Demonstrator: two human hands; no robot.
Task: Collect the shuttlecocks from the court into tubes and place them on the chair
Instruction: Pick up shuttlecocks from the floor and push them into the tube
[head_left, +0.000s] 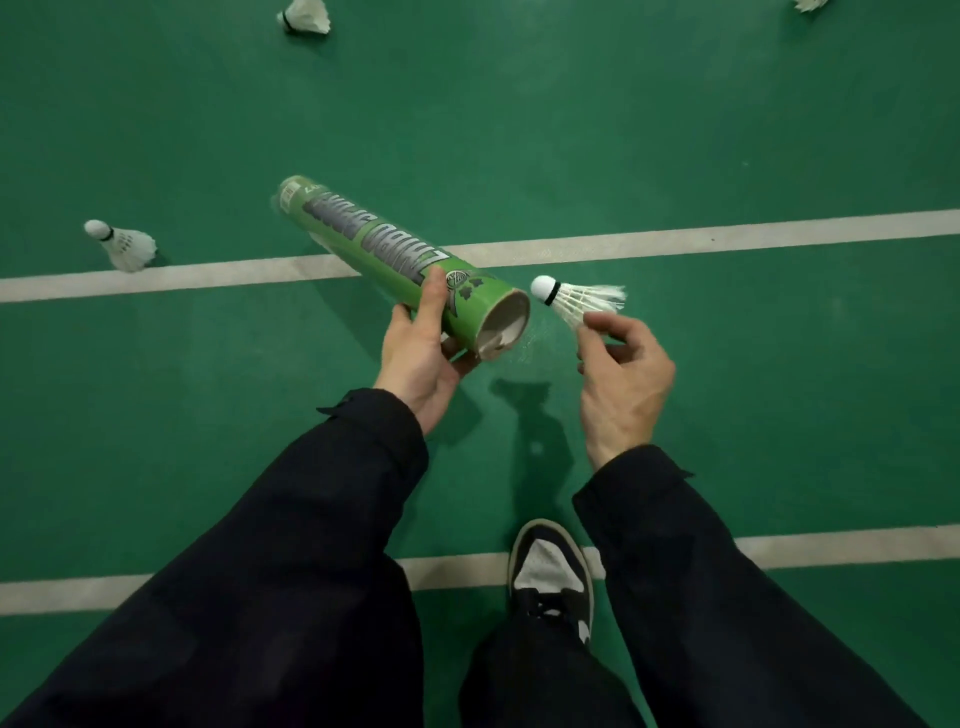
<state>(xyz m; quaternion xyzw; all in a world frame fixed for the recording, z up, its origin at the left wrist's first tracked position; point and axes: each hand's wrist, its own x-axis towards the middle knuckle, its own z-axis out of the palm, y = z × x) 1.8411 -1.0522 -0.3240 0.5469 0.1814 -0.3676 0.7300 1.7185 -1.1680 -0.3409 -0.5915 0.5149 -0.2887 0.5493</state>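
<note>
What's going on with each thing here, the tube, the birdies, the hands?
green tube: open near end, tilted, feathers visible inside
left hand: gripping the tube near its mouth
right hand: pinching the held shuttlecock's feathers
held shuttlecock: outside the tube, cork towards its mouth
left shuttlecock: lying on the floor
far shuttlecock: lying on the floor

shuttlecock (576, 300) right of tube (400, 260) mouth

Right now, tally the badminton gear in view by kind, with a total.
Shuttlecocks: 4, one held in the right hand at, three on the floor at.
Tubes: 1, the green tube in the left hand.
Total: 5
</note>
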